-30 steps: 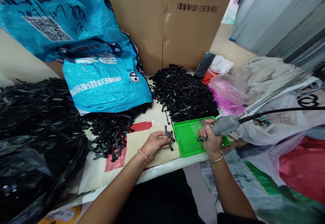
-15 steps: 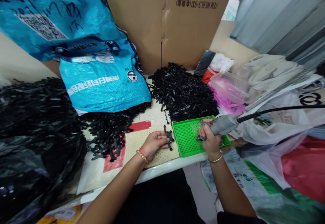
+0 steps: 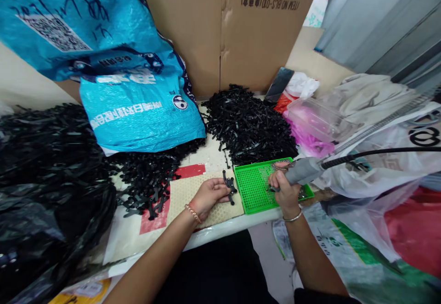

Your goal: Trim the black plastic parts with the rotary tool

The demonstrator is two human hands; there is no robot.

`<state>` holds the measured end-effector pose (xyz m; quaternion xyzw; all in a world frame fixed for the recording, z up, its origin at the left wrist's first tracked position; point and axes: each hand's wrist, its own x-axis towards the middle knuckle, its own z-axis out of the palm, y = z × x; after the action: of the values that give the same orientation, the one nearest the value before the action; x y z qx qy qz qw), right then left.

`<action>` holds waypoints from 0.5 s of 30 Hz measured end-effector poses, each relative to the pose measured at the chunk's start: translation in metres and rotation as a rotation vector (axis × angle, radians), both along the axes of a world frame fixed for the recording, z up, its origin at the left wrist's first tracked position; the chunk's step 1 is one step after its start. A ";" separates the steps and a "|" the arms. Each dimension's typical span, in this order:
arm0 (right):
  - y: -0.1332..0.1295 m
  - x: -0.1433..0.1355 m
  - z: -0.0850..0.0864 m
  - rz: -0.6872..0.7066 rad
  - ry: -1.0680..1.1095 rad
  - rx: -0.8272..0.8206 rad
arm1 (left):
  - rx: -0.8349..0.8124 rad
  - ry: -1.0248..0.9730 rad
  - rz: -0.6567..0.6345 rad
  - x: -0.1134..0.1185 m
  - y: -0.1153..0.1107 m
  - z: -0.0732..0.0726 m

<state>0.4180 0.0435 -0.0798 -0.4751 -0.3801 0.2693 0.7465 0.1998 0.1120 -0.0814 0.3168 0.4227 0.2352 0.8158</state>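
My left hand [image 3: 214,194] rests on a tan honeycomb-patterned pad [image 3: 186,194], its fingertips closed on small black plastic strips [image 3: 229,184] with round ends. My right hand [image 3: 286,194] is wrapped around a grey powered screwdriver [image 3: 305,171], with a black cable running off to the right. The tool's tip end is over a green perforated tray [image 3: 245,205], which holds small metal screws [image 3: 265,175]. Fingers and tool hide part of the tray's right side.
Behind the tray lies a heap of black strips [image 3: 248,125]. A second pile [image 3: 148,180] spreads at left below a blue sack [image 3: 144,120]. Black plastic bags [image 3: 41,212] fill the far left. A cardboard box [image 3: 186,28] stands behind. A clear plastic container [image 3: 317,118] sits at right.
Both hands and the parts hold almost the same positions. The whole view shifts slightly.
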 end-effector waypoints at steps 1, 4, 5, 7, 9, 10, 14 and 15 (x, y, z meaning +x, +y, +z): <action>0.000 0.001 0.000 -0.005 -0.004 -0.009 | 0.000 0.001 0.003 0.000 0.000 0.000; -0.001 0.002 0.001 -0.006 -0.011 -0.025 | 0.002 0.002 0.011 0.000 0.000 0.000; -0.001 0.002 0.001 0.002 -0.010 -0.021 | 0.001 0.001 0.011 0.000 0.000 0.000; -0.002 0.001 0.002 0.014 -0.006 -0.008 | -0.002 -0.004 0.008 0.000 0.000 0.000; -0.002 0.000 0.002 0.016 -0.007 -0.006 | 0.000 -0.009 0.005 -0.001 0.000 -0.001; -0.002 0.000 0.002 0.011 -0.009 -0.010 | 0.002 -0.011 0.004 -0.001 0.000 -0.001; -0.001 -0.001 0.003 -0.007 -0.024 -0.033 | 0.005 -0.017 0.000 -0.001 0.000 -0.002; -0.002 -0.001 0.003 -0.007 -0.027 -0.034 | 0.003 -0.017 0.000 -0.001 0.000 -0.002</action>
<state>0.4174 0.0419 -0.0771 -0.4927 -0.3838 0.2667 0.7340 0.1987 0.1122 -0.0836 0.3160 0.4153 0.2383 0.8191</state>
